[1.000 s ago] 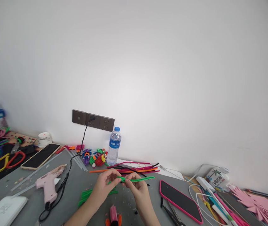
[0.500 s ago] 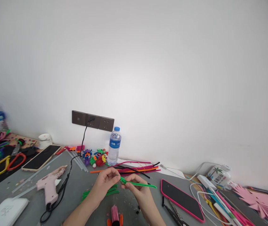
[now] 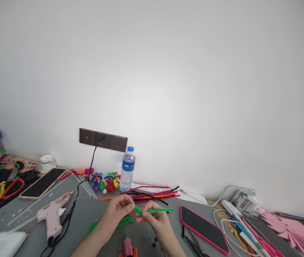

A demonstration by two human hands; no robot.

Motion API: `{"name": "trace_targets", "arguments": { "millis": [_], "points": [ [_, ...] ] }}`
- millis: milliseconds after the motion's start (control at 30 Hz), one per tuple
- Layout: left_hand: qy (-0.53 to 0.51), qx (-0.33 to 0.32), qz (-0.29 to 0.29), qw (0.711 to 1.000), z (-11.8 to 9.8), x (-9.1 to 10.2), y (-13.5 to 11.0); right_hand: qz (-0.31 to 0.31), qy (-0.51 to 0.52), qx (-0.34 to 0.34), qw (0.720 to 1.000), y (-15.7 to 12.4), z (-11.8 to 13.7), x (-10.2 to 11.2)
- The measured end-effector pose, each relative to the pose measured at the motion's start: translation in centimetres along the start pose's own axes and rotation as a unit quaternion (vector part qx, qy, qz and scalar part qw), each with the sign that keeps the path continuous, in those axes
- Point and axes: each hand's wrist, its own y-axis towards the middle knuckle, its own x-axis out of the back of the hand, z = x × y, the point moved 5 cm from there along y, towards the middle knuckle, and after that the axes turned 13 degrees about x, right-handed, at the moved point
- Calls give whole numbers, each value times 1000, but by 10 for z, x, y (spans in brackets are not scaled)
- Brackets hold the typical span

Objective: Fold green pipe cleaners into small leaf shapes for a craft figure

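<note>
Both hands meet low in the middle of the head view, above the grey table [image 3: 87, 214]. My left hand [image 3: 117, 211] pinches one end of a green pipe cleaner [image 3: 155, 210]. My right hand [image 3: 155, 218] pinches the same pipe cleaner just beside it, and the free end sticks out to the right. More green pipe cleaners [image 3: 109, 224] lie on the table under my left wrist. A pink and orange tufted piece [image 3: 127, 248] sits at the bottom edge between my forearms.
A pink glue gun [image 3: 51, 214] with a black cord lies left. Two phones [image 3: 42, 182] [image 3: 204, 228] lie flat. A water bottle [image 3: 127, 168], small figures [image 3: 106, 181] and a bundle of coloured pipe cleaners [image 3: 152, 194] line the wall. Cables and pink paper crowd the right.
The view has drifted slightly, shifting everything a little left. My hands stay together on the green pipe cleaner, working its left end with small finger moves; its free end tilts a little.
</note>
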Motion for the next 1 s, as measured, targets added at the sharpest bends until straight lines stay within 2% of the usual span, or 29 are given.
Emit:
{"name": "trace_targets", "arguments": {
  "millis": [100, 300, 367, 500, 633, 700, 833, 1000],
  "points": [
    [-12, 4, 20, 1000, -1, -3, -1, 35, 18, -19, 999, -2, -2, -3],
    [-47, 39, 100, 993, 3, -13, -6, 114, 88, -62, 988, -9, 1, -11],
    [-34, 40, 100, 994, 5, -13, -6, 120, 102, -76, 985, -11, 1, -11],
    [-23, 52, 54, 997, 9, -5, 0, 62, 65, -48, 995, -6, 2, -1],
    [36, 79, 7, 996, 13, 1, 5, -28, -35, 32, 999, 4, 5, 16],
    [89, 83, 4, 993, 14, 0, 5, -52, -77, 71, 993, 7, 6, 21],
    [138, 73, 30, 987, 16, -5, 5, -42, -114, 125, 985, 9, 7, 19],
    [72, 48, 43, 995, 22, -6, 9, -20, -170, 142, 975, 7, 7, 10]
  ]
}}
